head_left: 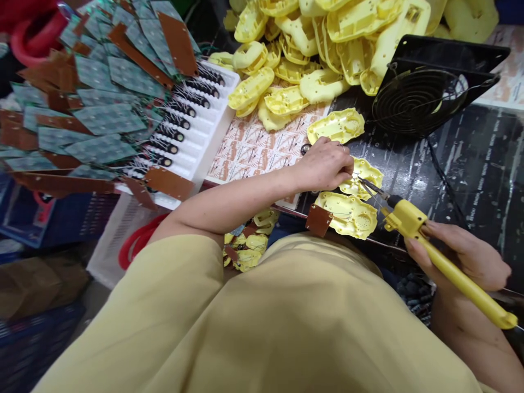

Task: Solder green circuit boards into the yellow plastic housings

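— Counted near the edge of the table?
— Three yellow shells lying singly, one soldering iron, one black fan.
— Farther back?
— One heap of yellow shells, too many to count. One white tray, roughly eight dark cylinders showing. Circuit boards: dozens, uncountable.

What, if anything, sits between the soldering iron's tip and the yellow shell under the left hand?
Nothing visible does. The soldering iron in the right hand points its tip straight at the yellow shell, beside the left hand fingertips resting there.
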### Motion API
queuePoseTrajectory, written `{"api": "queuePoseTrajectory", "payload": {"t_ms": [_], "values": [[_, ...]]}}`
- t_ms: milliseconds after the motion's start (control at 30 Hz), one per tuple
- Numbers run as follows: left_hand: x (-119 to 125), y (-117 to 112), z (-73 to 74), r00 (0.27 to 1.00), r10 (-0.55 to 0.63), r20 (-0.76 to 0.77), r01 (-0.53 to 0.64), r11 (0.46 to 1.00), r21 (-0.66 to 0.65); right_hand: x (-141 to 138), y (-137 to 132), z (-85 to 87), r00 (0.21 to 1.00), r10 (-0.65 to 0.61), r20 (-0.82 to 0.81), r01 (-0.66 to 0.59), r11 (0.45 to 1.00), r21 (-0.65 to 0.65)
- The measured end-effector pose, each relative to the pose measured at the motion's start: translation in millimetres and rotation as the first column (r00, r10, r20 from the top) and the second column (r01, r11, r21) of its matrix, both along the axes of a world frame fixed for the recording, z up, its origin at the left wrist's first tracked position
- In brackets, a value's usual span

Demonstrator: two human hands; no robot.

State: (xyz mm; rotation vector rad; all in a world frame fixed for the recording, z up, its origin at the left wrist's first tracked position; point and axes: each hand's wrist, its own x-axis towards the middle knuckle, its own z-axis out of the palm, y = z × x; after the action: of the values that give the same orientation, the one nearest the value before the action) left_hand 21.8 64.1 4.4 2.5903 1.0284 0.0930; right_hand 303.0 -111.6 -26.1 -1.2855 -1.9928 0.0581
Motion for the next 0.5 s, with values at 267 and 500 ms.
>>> {"api": "queuePoseTrajectory", "payload": {"t_ms": [267, 500], "values": [[0, -1, 1.6, 1.0, -0.012, -0.02, 0.011, 1.0, -0.009, -23, 16, 13.2, 0.992, 0.123, -0.006, -0.122, 0.986, 0.116], [-1, 0, 1.0, 1.0, -0.012, 0.024, 0.012, 1.0, -0.003, 4, 7, 13.0, 0.988, 0.154, -0.021, -0.154, 0.988, 0.023]]}}
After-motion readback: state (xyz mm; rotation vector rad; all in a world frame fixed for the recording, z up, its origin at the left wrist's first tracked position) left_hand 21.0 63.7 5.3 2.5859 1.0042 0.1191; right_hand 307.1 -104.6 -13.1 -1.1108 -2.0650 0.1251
